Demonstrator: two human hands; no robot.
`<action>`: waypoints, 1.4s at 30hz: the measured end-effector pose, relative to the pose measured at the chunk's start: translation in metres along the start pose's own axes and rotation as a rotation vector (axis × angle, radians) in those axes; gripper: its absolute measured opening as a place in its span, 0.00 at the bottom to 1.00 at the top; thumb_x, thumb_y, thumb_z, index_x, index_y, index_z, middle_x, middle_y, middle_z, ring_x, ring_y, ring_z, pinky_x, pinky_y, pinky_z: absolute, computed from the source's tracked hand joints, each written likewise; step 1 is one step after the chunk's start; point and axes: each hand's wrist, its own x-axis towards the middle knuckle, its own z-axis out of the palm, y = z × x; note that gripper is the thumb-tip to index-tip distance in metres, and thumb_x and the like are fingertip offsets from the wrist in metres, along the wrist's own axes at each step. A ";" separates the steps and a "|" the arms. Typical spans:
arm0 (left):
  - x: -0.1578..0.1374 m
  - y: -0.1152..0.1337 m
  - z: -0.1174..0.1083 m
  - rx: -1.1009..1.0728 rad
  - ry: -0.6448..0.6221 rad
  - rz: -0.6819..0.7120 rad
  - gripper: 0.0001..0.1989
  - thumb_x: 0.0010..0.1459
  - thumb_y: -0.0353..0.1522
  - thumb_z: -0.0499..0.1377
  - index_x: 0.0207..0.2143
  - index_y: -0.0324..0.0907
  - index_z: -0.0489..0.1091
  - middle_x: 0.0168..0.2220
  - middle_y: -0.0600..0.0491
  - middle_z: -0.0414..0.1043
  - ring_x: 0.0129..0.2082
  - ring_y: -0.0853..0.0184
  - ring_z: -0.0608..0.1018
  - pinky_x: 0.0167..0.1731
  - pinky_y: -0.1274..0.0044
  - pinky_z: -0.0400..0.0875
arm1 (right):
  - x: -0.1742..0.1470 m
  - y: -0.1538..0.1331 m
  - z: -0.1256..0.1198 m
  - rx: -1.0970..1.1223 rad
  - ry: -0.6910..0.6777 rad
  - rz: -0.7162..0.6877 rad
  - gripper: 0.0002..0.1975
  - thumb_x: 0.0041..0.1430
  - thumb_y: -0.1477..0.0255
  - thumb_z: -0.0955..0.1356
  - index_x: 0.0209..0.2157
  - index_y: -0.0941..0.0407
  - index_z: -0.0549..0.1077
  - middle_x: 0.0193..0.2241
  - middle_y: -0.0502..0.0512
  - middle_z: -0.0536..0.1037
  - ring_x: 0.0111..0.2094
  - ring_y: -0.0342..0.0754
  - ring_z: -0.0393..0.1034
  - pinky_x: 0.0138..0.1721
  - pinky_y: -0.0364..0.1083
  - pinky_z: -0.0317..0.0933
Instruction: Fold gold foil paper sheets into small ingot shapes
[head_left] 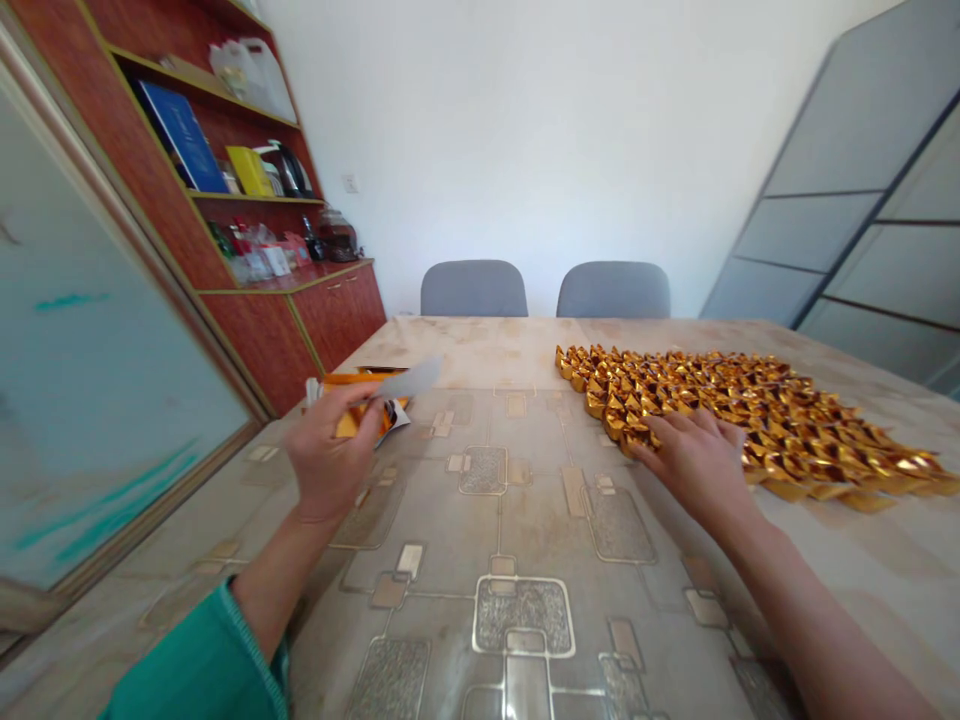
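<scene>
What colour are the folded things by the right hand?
The folded pieces are shiny gold, seen best in the head view.

chairs [474,290] far, cabinet [255,330] left

the two grey chairs stand before a white wall [487,120]. the red-brown cabinet holds a blue flat object [184,135], a yellow item [251,172] and, higher, a translucent jug [268,80]. at right are grey panels [810,225].
</scene>
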 end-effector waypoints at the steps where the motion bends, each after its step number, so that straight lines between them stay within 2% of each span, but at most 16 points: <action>1: -0.006 0.008 0.003 -0.066 -0.078 -0.042 0.07 0.55 0.35 0.61 0.34 0.44 0.76 0.32 0.55 0.79 0.32 0.66 0.79 0.38 0.73 0.72 | -0.001 -0.002 -0.002 0.019 0.049 0.018 0.08 0.61 0.65 0.69 0.33 0.55 0.77 0.32 0.57 0.80 0.39 0.59 0.66 0.37 0.52 0.46; 5: -0.024 0.032 0.013 -0.438 -0.341 -0.279 0.07 0.52 0.36 0.63 0.28 0.42 0.75 0.26 0.55 0.78 0.27 0.66 0.78 0.29 0.76 0.73 | -0.003 -0.016 -0.011 0.247 0.214 0.004 0.11 0.64 0.67 0.65 0.35 0.54 0.78 0.31 0.58 0.80 0.38 0.58 0.67 0.41 0.55 0.50; 8: -0.031 0.044 0.016 -0.569 -0.422 -0.340 0.05 0.52 0.34 0.64 0.29 0.41 0.75 0.28 0.53 0.80 0.27 0.66 0.79 0.29 0.76 0.74 | -0.004 -0.032 -0.015 0.629 0.157 -0.021 0.13 0.65 0.64 0.63 0.37 0.55 0.78 0.33 0.58 0.80 0.37 0.56 0.69 0.42 0.53 0.56; 10: -0.035 0.050 0.014 -0.582 -0.437 -0.214 0.03 0.54 0.33 0.63 0.30 0.42 0.76 0.29 0.53 0.81 0.29 0.66 0.81 0.31 0.75 0.76 | -0.005 -0.044 -0.016 0.956 -0.004 0.033 0.17 0.66 0.60 0.62 0.42 0.55 0.76 0.33 0.57 0.80 0.33 0.53 0.71 0.37 0.51 0.61; 14: -0.046 0.064 0.011 -0.734 -0.522 0.235 0.07 0.61 0.28 0.58 0.32 0.44 0.76 0.34 0.51 0.82 0.34 0.66 0.82 0.38 0.72 0.77 | -0.009 -0.062 -0.019 1.498 -0.400 0.170 0.25 0.67 0.52 0.57 0.50 0.55 0.71 0.30 0.55 0.80 0.28 0.51 0.72 0.31 0.50 0.66; 17: -0.055 0.074 0.012 -0.832 -0.568 0.419 0.10 0.65 0.29 0.54 0.33 0.44 0.75 0.37 0.50 0.82 0.37 0.66 0.82 0.40 0.71 0.76 | -0.011 -0.071 -0.025 1.760 -0.602 0.216 0.20 0.64 0.53 0.62 0.44 0.54 0.74 0.33 0.56 0.81 0.31 0.51 0.75 0.34 0.50 0.69; 20: -0.061 0.076 0.016 -0.855 -0.683 0.526 0.09 0.65 0.28 0.54 0.36 0.44 0.74 0.38 0.50 0.82 0.39 0.66 0.81 0.44 0.69 0.75 | -0.012 -0.076 -0.027 1.852 -0.719 0.227 0.15 0.56 0.59 0.70 0.39 0.54 0.75 0.33 0.56 0.81 0.32 0.51 0.76 0.33 0.48 0.70; 22: -0.063 0.075 0.019 -0.837 -0.751 0.573 0.08 0.63 0.26 0.55 0.37 0.44 0.73 0.39 0.50 0.82 0.41 0.65 0.81 0.46 0.68 0.74 | -0.012 -0.077 -0.025 1.860 -0.690 0.234 0.15 0.52 0.61 0.73 0.38 0.55 0.74 0.31 0.55 0.81 0.31 0.50 0.75 0.32 0.48 0.69; 25: -0.062 0.071 0.022 -0.776 -0.795 0.559 0.12 0.61 0.22 0.53 0.39 0.43 0.74 0.43 0.49 0.81 0.46 0.64 0.80 0.50 0.67 0.72 | -0.012 -0.074 -0.018 1.746 -0.484 0.179 0.10 0.52 0.64 0.73 0.33 0.55 0.73 0.29 0.52 0.80 0.29 0.48 0.74 0.32 0.47 0.68; 28: -0.059 0.067 0.023 -0.657 -0.850 0.412 0.15 0.60 0.22 0.51 0.41 0.42 0.74 0.44 0.47 0.79 0.46 0.62 0.79 0.45 0.68 0.74 | -0.012 -0.069 -0.017 1.520 -0.168 0.034 0.05 0.55 0.69 0.71 0.33 0.54 0.73 0.32 0.54 0.80 0.32 0.50 0.74 0.33 0.48 0.67; 30: -0.058 0.065 0.023 -0.578 -0.899 0.276 0.12 0.60 0.24 0.53 0.41 0.41 0.74 0.43 0.47 0.78 0.43 0.62 0.79 0.42 0.69 0.74 | -0.012 -0.067 -0.021 1.300 0.062 -0.127 0.02 0.57 0.73 0.69 0.34 0.53 0.73 0.36 0.55 0.80 0.37 0.52 0.73 0.37 0.50 0.66; 32: -0.059 0.064 0.023 -0.499 -0.932 0.130 0.09 0.56 0.27 0.59 0.41 0.41 0.72 0.40 0.48 0.77 0.41 0.61 0.78 0.41 0.69 0.73 | -0.015 -0.066 -0.025 1.058 0.180 -0.327 0.06 0.59 0.78 0.67 0.36 0.53 0.72 0.38 0.56 0.80 0.39 0.52 0.71 0.40 0.51 0.64; 34: -0.061 0.062 0.023 -0.420 -0.923 0.000 0.16 0.49 0.30 0.65 0.42 0.42 0.69 0.40 0.50 0.76 0.40 0.59 0.78 0.40 0.67 0.73 | -0.018 -0.066 -0.027 0.879 0.153 -0.523 0.08 0.62 0.80 0.64 0.37 0.53 0.72 0.39 0.56 0.80 0.39 0.52 0.69 0.40 0.51 0.63; 36: -0.063 0.060 0.023 -0.379 -0.859 -0.051 0.25 0.45 0.30 0.67 0.47 0.43 0.64 0.44 0.48 0.74 0.43 0.58 0.77 0.43 0.66 0.73 | -0.023 -0.068 -0.026 0.780 0.076 -0.673 0.08 0.65 0.79 0.63 0.38 0.54 0.71 0.42 0.56 0.80 0.40 0.51 0.69 0.41 0.50 0.63; 39: -0.062 0.058 0.022 -0.398 -0.815 0.079 0.29 0.50 0.27 0.64 0.54 0.45 0.60 0.53 0.46 0.67 0.53 0.59 0.72 0.51 0.66 0.69 | -0.029 -0.073 -0.024 0.678 -0.017 -0.787 0.07 0.67 0.77 0.63 0.36 0.55 0.71 0.42 0.55 0.79 0.41 0.50 0.69 0.42 0.49 0.62; 42: -0.057 0.058 0.018 -0.388 -0.928 0.267 0.25 0.55 0.24 0.58 0.54 0.48 0.63 0.54 0.49 0.66 0.52 0.62 0.72 0.50 0.69 0.69 | -0.033 -0.078 -0.022 0.577 -0.107 -0.810 0.06 0.66 0.77 0.65 0.34 0.55 0.71 0.36 0.54 0.79 0.36 0.50 0.69 0.38 0.49 0.59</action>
